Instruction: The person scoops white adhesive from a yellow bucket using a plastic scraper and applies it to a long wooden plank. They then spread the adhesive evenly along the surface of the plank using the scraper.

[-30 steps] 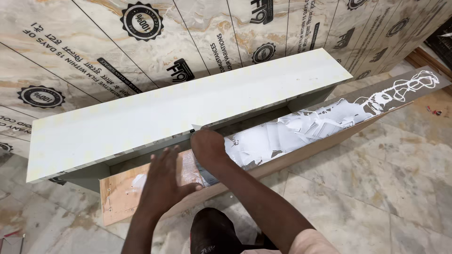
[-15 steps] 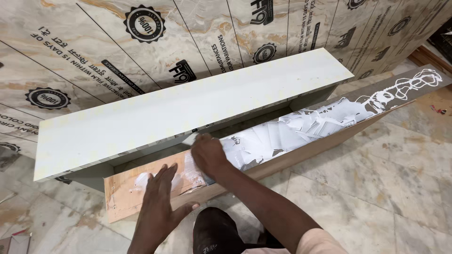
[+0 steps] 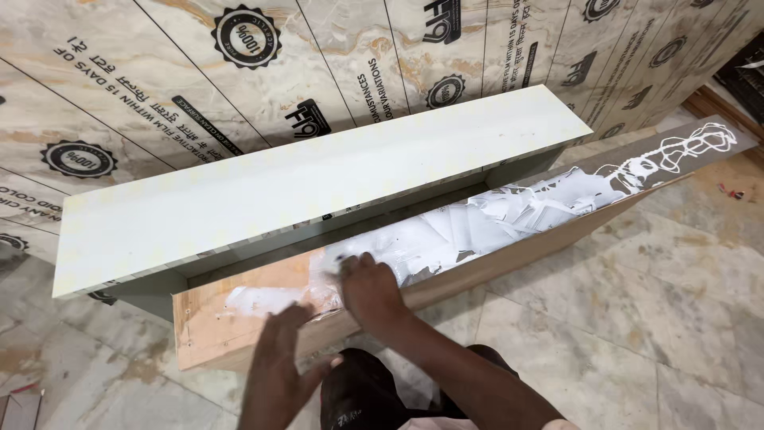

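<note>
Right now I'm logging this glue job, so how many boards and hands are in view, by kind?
White laminated board: 1
Brown plywood board smeared with white glue: 1
Left hand: 1
Right hand, pressed on the glue: 1
Total: 4

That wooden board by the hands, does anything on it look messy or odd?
Yes. White glue lies unevenly on the wooden board: thick smears mid-board, thin squiggles at the far end, bare wood at the near end. The right hand rests on the smear; the left hand is at the board's edge.
</note>
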